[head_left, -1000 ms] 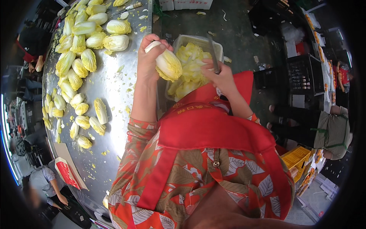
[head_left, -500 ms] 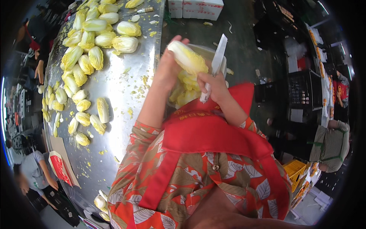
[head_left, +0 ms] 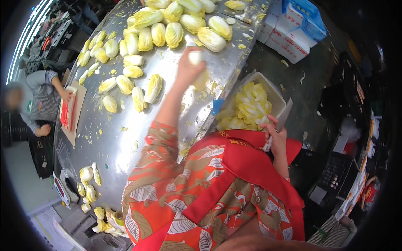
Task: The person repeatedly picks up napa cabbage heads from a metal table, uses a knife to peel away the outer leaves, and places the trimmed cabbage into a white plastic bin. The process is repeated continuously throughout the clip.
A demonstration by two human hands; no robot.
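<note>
Seen from above, a wide table of shiny grey metal (head_left: 125, 146), dull in places and scattered with yellow leaf scraps, spreads across the left and middle. Over the table's right half, the person's left hand (head_left: 190, 69) is curled around a small Chinese cabbage (head_left: 195, 57); the smooth, rounded white base shows at the top of the fist, and a pale yellow end, blurred, shows below. Right of the table's edge, the right hand (head_left: 277, 136) is wrapped around the light handle of a knife (head_left: 284, 116), its flat, pale metal blade pointing up and away. Just beside the table's right edge, in front of the person, a pale plastic tub (head_left: 274, 93) with rounded corners holds loose, crinkled yellow leaves (head_left: 253, 102). On the table's far part lie many plump oval cabbages (head_left: 173, 34), white-ribbed with frilly yellow leaves. Beyond the tub, off the table's far right corner, white boxes (head_left: 289, 44) stand under crumpled blue plastic. The person's red cloth apron (head_left: 251, 163) hangs over a leaf-patterned shirt near the table's right edge.
</note>
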